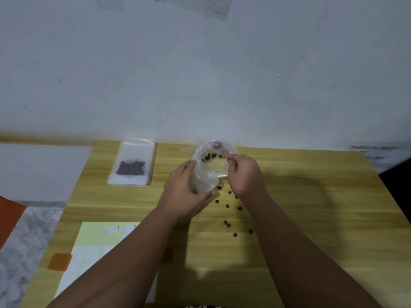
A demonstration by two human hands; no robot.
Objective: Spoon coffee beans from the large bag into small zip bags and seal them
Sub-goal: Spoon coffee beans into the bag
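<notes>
A clear plastic bag stands open-mouthed near the middle of the wooden table, with a few dark coffee beans showing inside its far rim. My left hand grips the bag's left side, fingers curled round the plastic. My right hand pinches the right edge of the bag's mouth. Whether a spoon is in either hand I cannot tell. Several loose beans lie scattered on the table between my forearms.
A stack of small clear zip bags, the top one holding beans, lies at the table's far left. A pale yellow label sheet lies at the near left. The wall stands just behind the table.
</notes>
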